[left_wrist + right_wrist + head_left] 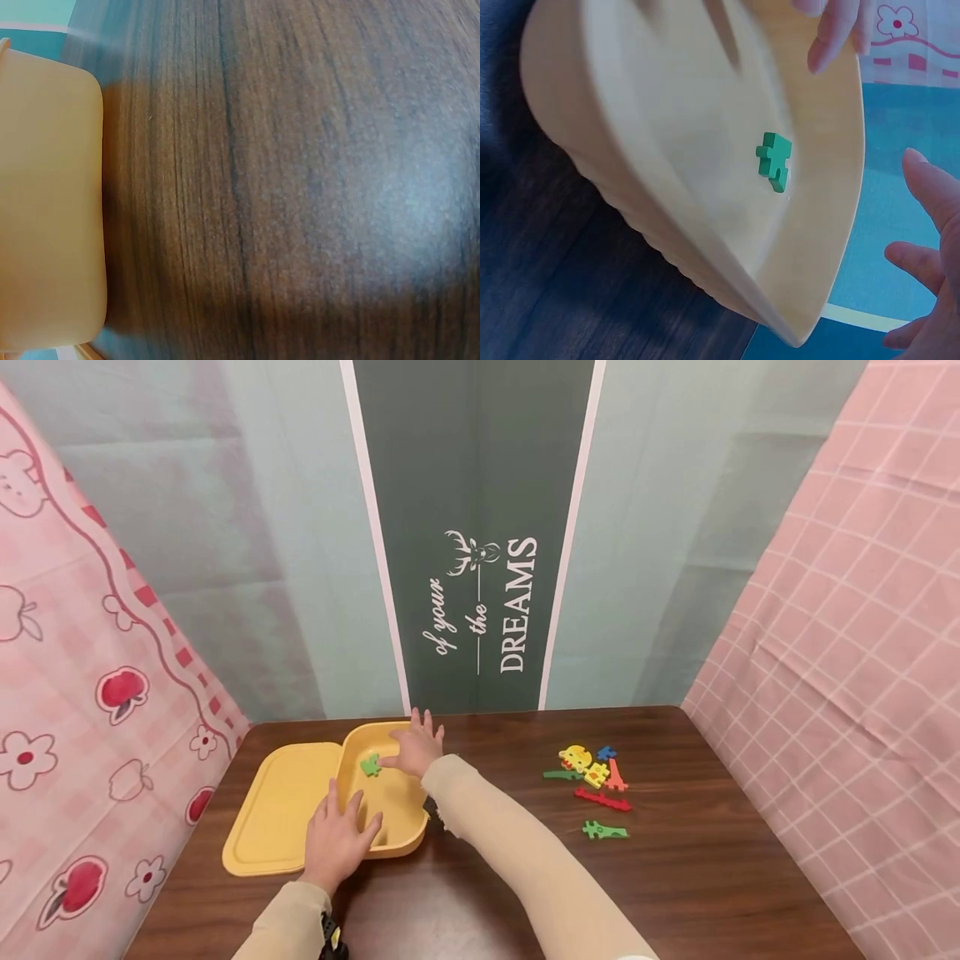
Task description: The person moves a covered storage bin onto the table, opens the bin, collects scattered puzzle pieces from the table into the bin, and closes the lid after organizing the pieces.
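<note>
A yellow plastic box point(393, 839) sits uncovered on the table, a small green puzzle piece point(371, 765) lying inside it. My left hand point(339, 843) is over the box's near left side with fingers spread, holding nothing; whether it touches the rim I cannot tell. At the far right rim, my right hand point(417, 747) has its fingers spread and holds nothing. In the right wrist view, the green piece point(774, 159) lies on the box floor near the wall, between the two hands. Only the box's outer wall point(49, 202) appears in the left wrist view; the hand is hidden there.
The flat yellow lid point(281, 810) lies left of the box. On the table's right side are a yellow duck-head piece point(576, 757), a red strip point(603, 800), a green piece point(604, 831) and several other puzzle pieces. Cloth hangings surround the wooden table point(495, 843).
</note>
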The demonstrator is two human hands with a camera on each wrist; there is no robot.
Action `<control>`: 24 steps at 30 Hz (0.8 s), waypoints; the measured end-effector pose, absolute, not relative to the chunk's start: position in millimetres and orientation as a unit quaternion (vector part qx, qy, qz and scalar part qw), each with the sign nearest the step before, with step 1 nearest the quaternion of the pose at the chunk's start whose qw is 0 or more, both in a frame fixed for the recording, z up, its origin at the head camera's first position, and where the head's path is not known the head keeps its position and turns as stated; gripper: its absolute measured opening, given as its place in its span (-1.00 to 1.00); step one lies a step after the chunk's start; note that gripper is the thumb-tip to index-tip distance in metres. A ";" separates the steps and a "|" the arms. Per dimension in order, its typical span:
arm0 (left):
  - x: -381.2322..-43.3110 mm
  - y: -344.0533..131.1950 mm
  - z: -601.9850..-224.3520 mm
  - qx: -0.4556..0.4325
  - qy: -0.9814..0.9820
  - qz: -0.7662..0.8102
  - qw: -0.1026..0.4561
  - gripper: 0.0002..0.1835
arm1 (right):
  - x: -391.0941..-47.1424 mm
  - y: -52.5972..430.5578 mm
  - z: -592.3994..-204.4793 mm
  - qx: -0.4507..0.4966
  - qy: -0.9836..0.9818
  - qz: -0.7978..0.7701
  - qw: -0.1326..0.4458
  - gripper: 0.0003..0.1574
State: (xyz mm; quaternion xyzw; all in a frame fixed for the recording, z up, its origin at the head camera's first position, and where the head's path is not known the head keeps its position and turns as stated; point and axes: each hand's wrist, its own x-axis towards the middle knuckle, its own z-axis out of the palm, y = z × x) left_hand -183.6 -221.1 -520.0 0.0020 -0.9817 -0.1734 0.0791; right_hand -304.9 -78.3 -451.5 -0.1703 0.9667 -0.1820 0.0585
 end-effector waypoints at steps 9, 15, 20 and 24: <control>-183.3 -220.9 -517.6 -0.006 -0.981 -0.174 0.089 -0.33 | -295.6 -69.5 -452.8 -0.189 0.964 -0.187 0.025 -0.25; -184.3 -224.5 -517.3 -0.005 -0.980 -0.176 0.091 -0.31 | -295.5 -60.1 -458.5 -0.205 0.958 -0.200 0.011 -0.24; -183.4 -223.9 -521.8 -0.004 -0.982 -0.177 0.073 -0.28 | -295.0 -46.1 -470.7 -0.215 0.953 -0.213 0.012 -0.23; -183.9 -222.2 -521.5 0.001 -0.981 -0.180 0.074 -0.30 | -295.2 -36.2 -474.1 -0.223 0.948 -0.226 0.008 -0.21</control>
